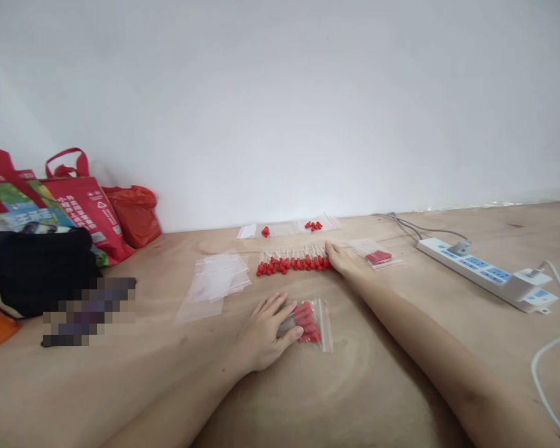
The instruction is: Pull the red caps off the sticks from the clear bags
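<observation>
My left hand lies with its fingers apart on a clear zip bag that has red pieces inside. Its thumb and fingers cover the left part of this bag. Farther out, my right hand reaches to the right end of a row of red-tipped white sticks. Its fingers are curled together there, and what they pinch is hidden. Just right of that hand lies another zip bag with red contents. Left of the row, several flat clear bags overlap in a loose pile.
Near the wall, more clear bags lie with small red pieces on them. A white power strip with plugs and cables is on the right. Shopping bags, a red plastic bag and a black bag stand at the left.
</observation>
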{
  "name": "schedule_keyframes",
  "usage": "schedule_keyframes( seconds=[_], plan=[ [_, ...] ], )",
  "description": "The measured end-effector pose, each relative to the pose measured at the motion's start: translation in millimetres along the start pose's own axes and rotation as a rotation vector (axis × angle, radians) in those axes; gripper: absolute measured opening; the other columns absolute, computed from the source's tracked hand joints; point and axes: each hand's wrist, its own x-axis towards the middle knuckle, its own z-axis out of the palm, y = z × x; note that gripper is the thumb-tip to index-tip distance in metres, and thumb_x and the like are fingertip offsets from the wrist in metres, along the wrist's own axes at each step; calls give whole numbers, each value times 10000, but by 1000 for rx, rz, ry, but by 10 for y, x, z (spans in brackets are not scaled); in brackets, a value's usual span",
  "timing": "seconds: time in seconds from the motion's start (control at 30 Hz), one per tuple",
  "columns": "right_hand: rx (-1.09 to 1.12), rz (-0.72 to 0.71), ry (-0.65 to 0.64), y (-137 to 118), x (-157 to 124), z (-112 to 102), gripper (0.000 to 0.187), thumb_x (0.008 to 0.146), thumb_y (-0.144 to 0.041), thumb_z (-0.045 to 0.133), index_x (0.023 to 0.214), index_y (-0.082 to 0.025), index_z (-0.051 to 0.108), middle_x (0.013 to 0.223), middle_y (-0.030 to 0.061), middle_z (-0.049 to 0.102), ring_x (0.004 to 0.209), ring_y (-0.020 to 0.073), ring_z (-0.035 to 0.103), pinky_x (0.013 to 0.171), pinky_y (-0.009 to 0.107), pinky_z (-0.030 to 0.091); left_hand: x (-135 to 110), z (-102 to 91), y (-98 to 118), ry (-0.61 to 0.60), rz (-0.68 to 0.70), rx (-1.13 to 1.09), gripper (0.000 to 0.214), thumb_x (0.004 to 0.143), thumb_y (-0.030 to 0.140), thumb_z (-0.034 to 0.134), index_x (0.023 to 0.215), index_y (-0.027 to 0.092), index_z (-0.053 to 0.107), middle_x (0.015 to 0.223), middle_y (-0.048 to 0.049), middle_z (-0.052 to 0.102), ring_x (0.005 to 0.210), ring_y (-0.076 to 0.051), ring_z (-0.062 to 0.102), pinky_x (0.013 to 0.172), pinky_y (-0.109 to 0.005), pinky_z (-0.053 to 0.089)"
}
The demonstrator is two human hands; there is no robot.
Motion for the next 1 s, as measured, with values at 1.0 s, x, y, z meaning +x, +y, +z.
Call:
schedule_keyframes(
  seconds=[1.0],
  plan=[
    [850,212,-576,-751,-1086,-467,259,626,-373,640,749,-168,542,629,-17,577,604,110,534,561,226,401,9,24,79,108,-5,39,618,777,516,419,1299,192,345,1327,-107,385,1202,-266,365,985,-413,315]
  ],
)
